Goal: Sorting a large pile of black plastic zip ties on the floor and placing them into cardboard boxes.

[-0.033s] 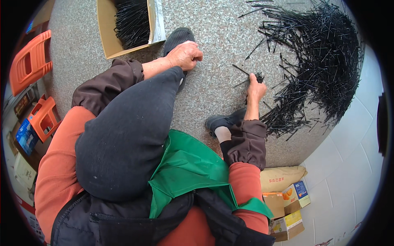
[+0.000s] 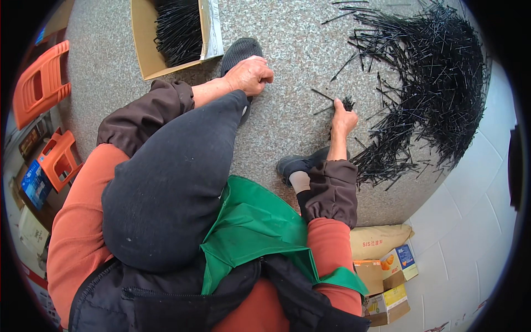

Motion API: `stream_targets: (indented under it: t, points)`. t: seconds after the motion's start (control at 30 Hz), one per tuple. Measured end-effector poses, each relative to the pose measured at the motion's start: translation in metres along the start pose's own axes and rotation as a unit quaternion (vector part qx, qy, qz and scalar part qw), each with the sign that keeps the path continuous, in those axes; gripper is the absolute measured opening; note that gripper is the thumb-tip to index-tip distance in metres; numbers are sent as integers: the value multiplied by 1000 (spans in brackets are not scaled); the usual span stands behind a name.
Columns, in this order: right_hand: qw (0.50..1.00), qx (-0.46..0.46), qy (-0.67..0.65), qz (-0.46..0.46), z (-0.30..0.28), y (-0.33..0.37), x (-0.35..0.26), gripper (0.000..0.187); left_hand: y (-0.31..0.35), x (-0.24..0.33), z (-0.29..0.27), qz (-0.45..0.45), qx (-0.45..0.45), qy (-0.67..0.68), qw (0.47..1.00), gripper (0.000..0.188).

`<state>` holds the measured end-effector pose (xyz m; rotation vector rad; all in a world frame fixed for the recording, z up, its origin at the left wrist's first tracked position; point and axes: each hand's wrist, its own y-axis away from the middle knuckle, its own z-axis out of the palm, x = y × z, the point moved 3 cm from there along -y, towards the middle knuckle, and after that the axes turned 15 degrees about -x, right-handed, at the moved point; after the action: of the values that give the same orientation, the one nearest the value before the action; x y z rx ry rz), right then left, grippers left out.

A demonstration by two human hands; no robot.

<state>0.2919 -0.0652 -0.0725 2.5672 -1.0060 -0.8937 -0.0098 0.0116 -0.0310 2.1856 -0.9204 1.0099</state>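
Note:
I am seated on a grey speckled floor [image 2: 293, 50]. My right hand [image 2: 343, 120] is shut on a small bunch of thin black sticks [image 2: 348, 102], their tips standing upright on the floor. It sits at the left edge of a large loose pile of black sticks [image 2: 437, 83]. My left hand [image 2: 251, 74] is closed in a fist above my raised knee, beside my dark shoe [image 2: 239, 52]; nothing shows in it. An open cardboard box [image 2: 142, 50] beyond that hand holds more black sticks [image 2: 177, 30].
Two orange plastic stools [image 2: 41, 83] [image 2: 58, 157] stand at the left. Small cardboard boxes and a tan sack [image 2: 381, 243] lie at the lower right on white tiles [image 2: 470, 210]. A green apron [image 2: 254, 227] covers my lap, and my other shoe [image 2: 298, 164] rests by my right arm.

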Motion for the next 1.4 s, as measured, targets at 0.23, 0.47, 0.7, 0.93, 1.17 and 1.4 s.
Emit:
stream_targets:
  t: [0.23, 0.47, 0.7, 0.93, 1.17, 1.4]
  points:
    - [969, -130, -211, 25, -14, -13, -38, 26, 2, 6, -4, -6, 9, 7, 1000, 11]
    - [893, -121, 295, -317, -13, -43, -98, 23, -1, 8, -5, -15, -6, 16, 1000, 12]
    - [828, -157, 312, -438, -13, -40, -106, 14, 3, 5, -4, -20, 0, 23, 1000, 12]
    - [940, -98, 246, -216, -48, -107, -138, 37, 0, 9, -4, -16, 0, 20, 1000, 12]
    - [921, -147, 281, -227, -27, -127, -139, 41, -1, 13, -7, -19, -10, 8, 1000, 13]
    - [804, -262, 360, -394, 12, -14, -89, 32, -2, 12, -5, -22, -9, 14, 1000, 13]
